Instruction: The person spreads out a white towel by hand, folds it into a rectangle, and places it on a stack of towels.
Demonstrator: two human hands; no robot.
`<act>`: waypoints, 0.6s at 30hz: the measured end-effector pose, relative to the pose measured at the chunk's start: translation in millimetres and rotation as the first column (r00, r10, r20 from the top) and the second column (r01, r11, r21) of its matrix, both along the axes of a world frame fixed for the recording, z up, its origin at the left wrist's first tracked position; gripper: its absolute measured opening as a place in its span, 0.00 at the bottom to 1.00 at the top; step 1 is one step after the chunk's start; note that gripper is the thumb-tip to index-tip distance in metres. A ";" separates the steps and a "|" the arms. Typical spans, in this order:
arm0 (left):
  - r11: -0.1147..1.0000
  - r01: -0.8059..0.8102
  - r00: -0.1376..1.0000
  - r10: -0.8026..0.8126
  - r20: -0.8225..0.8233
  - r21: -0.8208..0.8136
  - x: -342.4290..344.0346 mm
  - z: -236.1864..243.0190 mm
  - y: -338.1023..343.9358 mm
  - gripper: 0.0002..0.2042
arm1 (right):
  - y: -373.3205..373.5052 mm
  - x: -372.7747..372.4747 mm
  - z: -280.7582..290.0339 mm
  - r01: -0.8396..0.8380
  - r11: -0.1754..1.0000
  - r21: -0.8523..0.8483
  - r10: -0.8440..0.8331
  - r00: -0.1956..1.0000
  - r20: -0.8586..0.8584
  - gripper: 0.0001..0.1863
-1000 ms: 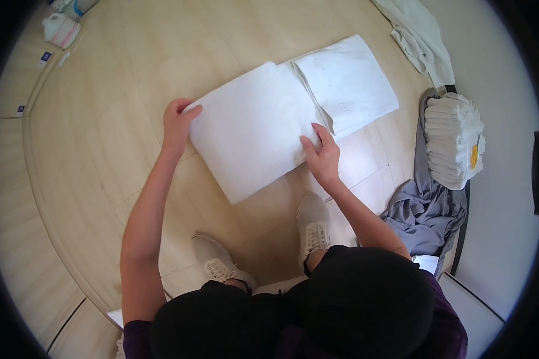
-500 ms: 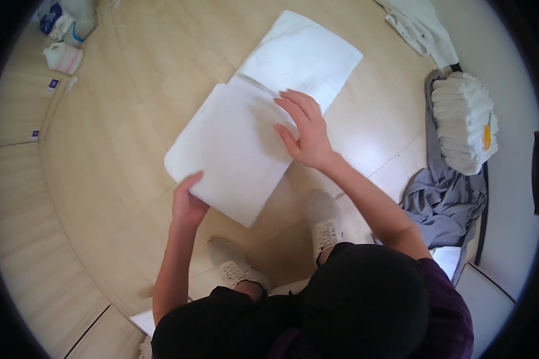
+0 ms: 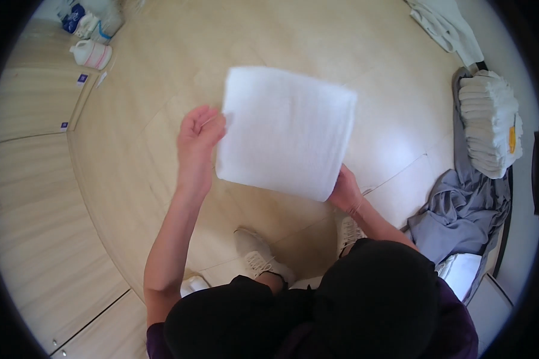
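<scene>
A folded white cloth point(image 3: 284, 131) is held up over the tiled floor, slightly blurred by motion. My left hand point(image 3: 200, 134) has its fingers curled at the cloth's upper left edge. My right hand point(image 3: 347, 186) grips the lower right corner, with some fingers hidden behind it. Both my shoes point(image 3: 254, 251) show below the cloth.
At right, a stack of white cloths point(image 3: 485, 119) with an orange item lies by grey fabric point(image 3: 458, 212) against a pale wall. White fabric point(image 3: 446, 27) lies at top right. A jug point(image 3: 91, 55) and bags point(image 3: 87, 21) stand top left, beside wooden panels point(image 3: 36, 203).
The white cloth has turned roughly square to me. The second white piece behind it no longer shows separately. My right hand moved down to the corner; my left hand moved up along the edge.
</scene>
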State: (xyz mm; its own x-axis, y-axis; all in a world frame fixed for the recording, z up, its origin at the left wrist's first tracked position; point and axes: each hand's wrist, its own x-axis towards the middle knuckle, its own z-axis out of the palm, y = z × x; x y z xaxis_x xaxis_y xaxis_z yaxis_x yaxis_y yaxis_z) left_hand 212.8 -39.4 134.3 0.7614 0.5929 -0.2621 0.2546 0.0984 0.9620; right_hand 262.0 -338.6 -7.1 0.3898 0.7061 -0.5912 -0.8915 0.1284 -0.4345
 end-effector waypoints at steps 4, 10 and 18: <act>0.996 0.086 0.939 -0.068 -0.338 0.037 -26.2 -81.3 -2.9 0.25 | -18.1 1.4 -1.4 0.164 0.966 0.201 -0.108 0.959 -0.263 0.44; 0.988 0.020 0.945 -0.070 -0.320 -0.156 -90.4 -92.8 -24.7 0.27 | -22.0 -7.0 7.6 -0.169 0.985 -0.046 0.174 0.972 0.156 0.37; 0.996 0.045 0.978 -0.028 -0.204 0.080 -85.6 -118.2 -28.8 0.25 | 4.3 -7.1 24.5 0.146 0.921 -0.361 -0.003 0.930 0.368 0.27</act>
